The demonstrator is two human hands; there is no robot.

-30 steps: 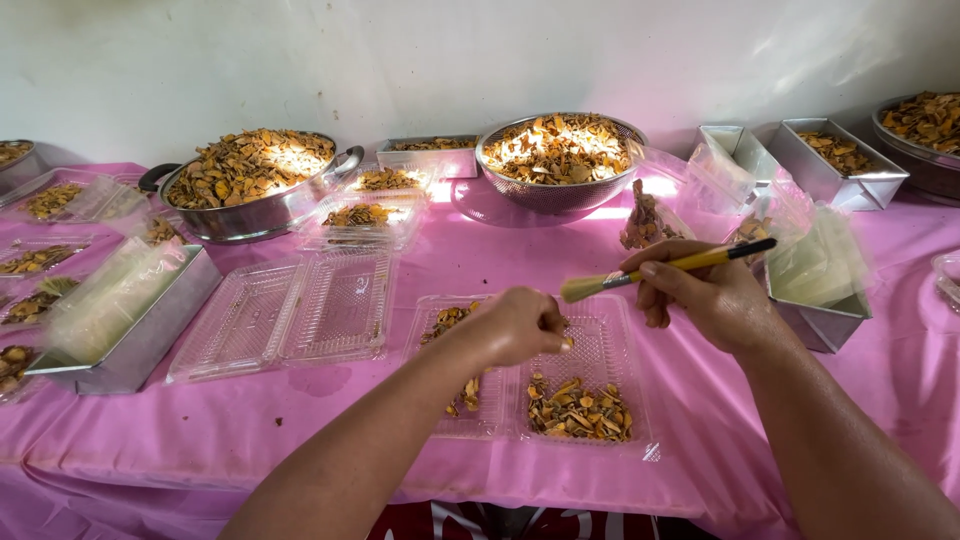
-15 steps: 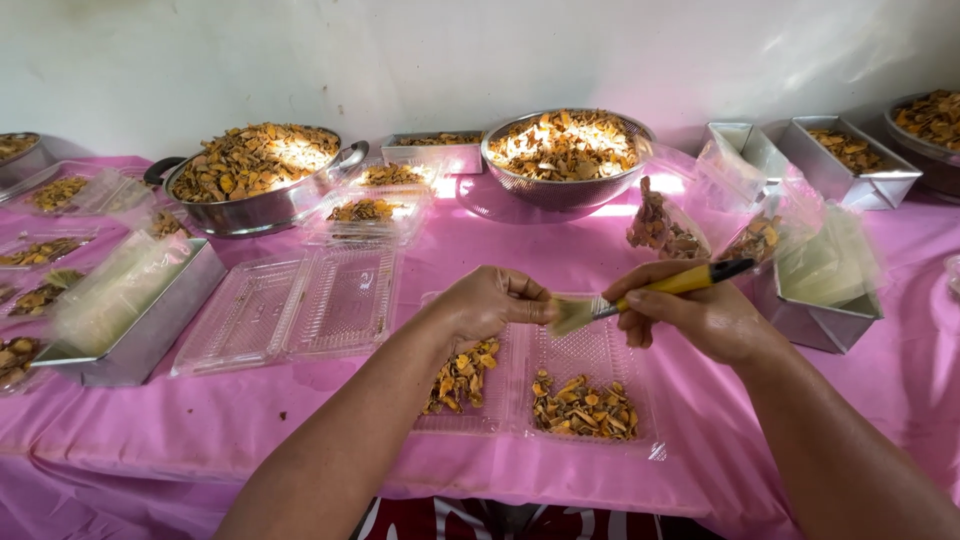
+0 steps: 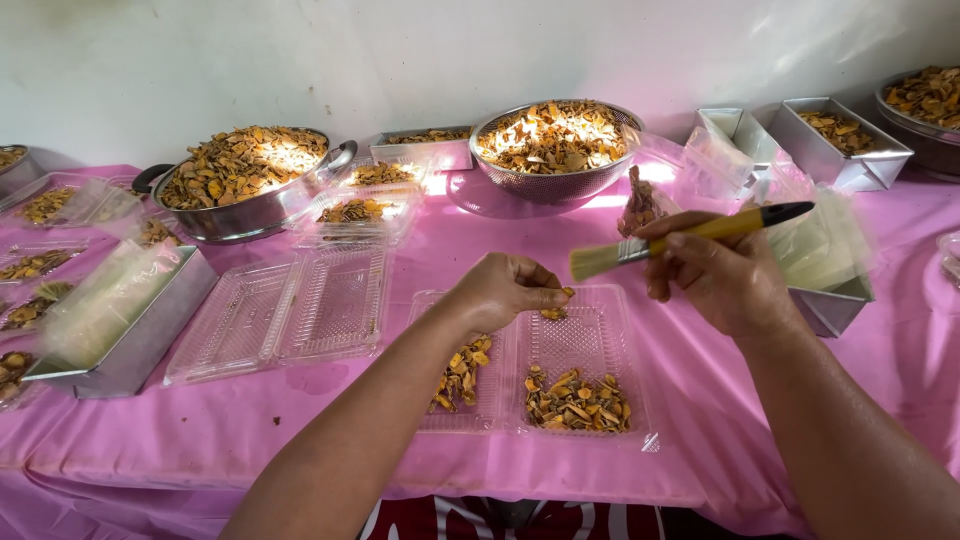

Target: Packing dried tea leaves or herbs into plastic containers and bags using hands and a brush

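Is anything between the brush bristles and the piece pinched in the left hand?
Nothing visible. The brush in the right hand has its bristles just right of the piece in the left hand, with open air between.

Left tray half: my left hand [image 3: 503,290] and forearm cover part of the clear hinged tray [image 3: 590,345] and its chips.
Pinched piece: too small for me to identify.
Brush handle: partly hidden inside my right hand [image 3: 722,283].
Far-right bowl [image 3: 925,105]: cut by the frame edge.
Left trays [image 3: 25,268]: cropped.
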